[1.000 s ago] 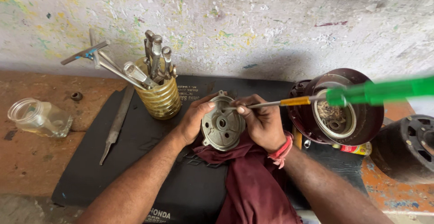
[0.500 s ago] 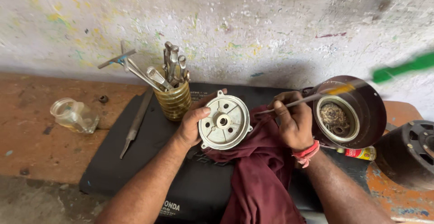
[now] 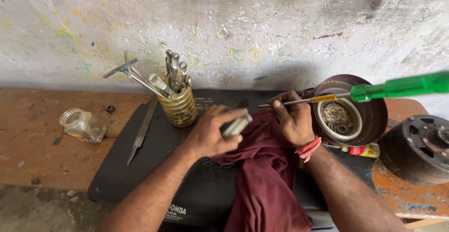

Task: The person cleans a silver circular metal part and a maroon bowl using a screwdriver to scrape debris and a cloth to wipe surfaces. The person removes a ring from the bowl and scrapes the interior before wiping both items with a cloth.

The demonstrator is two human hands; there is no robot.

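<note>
So the round metal cover plate (image 3: pixel 236 126) is turned edge-on here, held just above the black rubber mat (image 3: pixel 140 176) and right over the maroon rag (image 3: pixel 262 176). The left hand (image 3: pixel 213 131) has it clamped, fingers curled around the rim with the thumb pressed on the near side, so you only see a grey sliver of the part sticking out past the knuckles. The right hand (image 3: pixel 292 117) sits just beside it, fingers closed around the shaft of a long screwdriver (image 3: pixel 355 94) with an orange collar and a bright green handle that runs off toward the right edge of the shot; the tip end pokes out to the left of the fist, near the plate but I can't tell if it touches. There's a red thread band on that wrist. Behind the right hand is a dark round drum housing (image 3: pixel 369 115) tipped on its side, with a pale ring and grimy bits inside. Further right, another black drum part (image 3: pixel 416 148) sits on the worn wooden bench (image 3: pixel 42 138). To the left of the hands there's a yellowish ribbed jar (image 3: pixel 178 106) stuffed with spanners and tools, a flat file (image 3: pixel 141 131) lying along the mat's edge, and a small clear glass jar (image 3: pixel 82 124) well apart on the wood. Paint-speckled wall (image 3: pixel 234 26) behind it all.
</note>
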